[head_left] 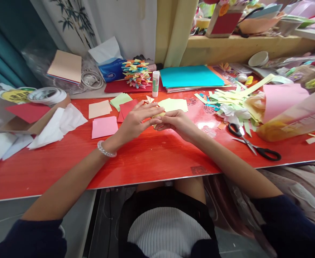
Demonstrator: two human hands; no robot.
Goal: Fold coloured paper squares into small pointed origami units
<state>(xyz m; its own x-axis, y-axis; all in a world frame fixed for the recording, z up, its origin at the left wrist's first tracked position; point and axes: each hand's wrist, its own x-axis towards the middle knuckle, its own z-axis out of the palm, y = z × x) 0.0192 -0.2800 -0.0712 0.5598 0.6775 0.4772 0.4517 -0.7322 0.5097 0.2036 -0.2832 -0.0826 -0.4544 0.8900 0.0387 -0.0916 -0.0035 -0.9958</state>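
Between my two hands, above the red table (152, 157), is a small folded yellow paper (158, 115). My right hand (175, 122) pinches it between thumb and fingers. My left hand (138, 120) lies against its other side, fingers stretched and thumb touching it. Just behind are pale yellow sheets (177, 105) and a small folded paper piece (149, 100). Left of my hands lie red paper squares (125, 109), green ones (121, 101), peach ones (99, 109) and pink ones (104, 127). A glue stick (155, 84) stands upright behind my hands.
Black-handled scissors (250, 142) lie open at the right, beside a heap of paper strips (235, 102) and a pink sheet (283, 98). Blue paper (192, 76) and a spiky paper ball (137, 74) are at the back. A cardboard box (36, 122) holds tape rolls at the left.
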